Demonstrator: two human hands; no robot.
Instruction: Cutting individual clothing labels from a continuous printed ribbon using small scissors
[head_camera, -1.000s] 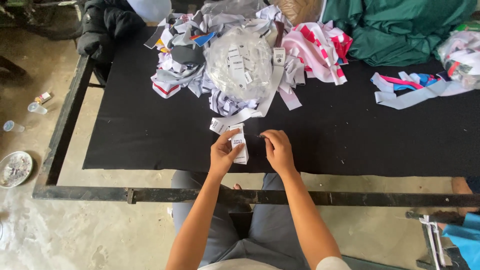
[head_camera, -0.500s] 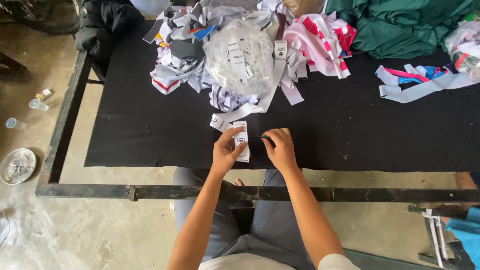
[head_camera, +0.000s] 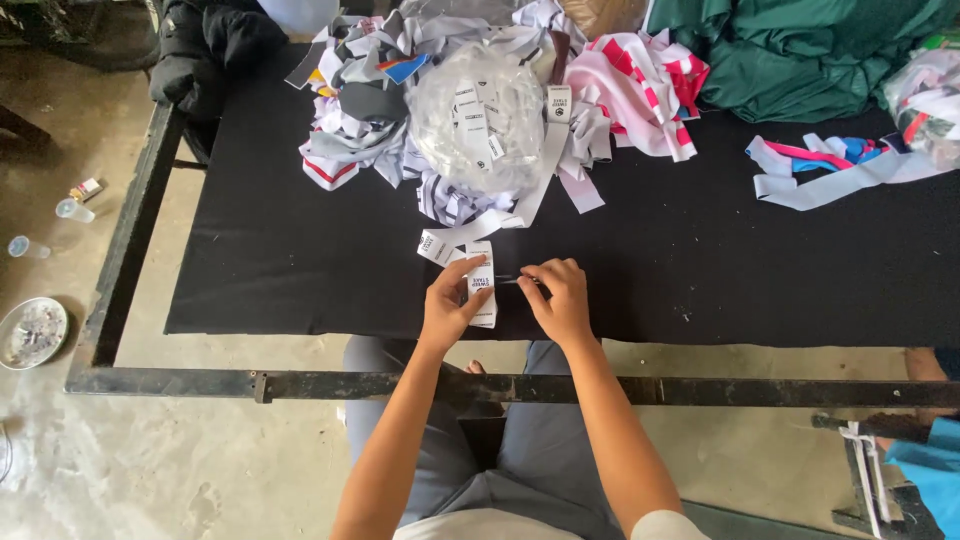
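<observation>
Two hands are working one strip of white woven labels (head_camera: 482, 285) near the front edge of the black surface (head_camera: 270, 270), same spot as a second ago, strip barely shifting. Left hand (head_camera: 447, 305) is pinching the strip, fingers closed on it, holding it flat and upright to the viewer. Right hand (head_camera: 556, 300) is closing around something thin and dark at its fingertips, touching the strip's right edge; too small to tell what it is. Compared with a second ago the hands are sitting slightly closer together, so the work on this label is looking mid-step, not finished. More of the strip is trailing up toward the clear bag of labels (head_camera: 475, 125), lying on a heap of grey and striped fabric scraps (head_camera: 350, 140). Pink-striped cloth (head_camera: 645, 90) and green cloth (head_camera: 800, 50) are lying well apart, at the far edge.
</observation>
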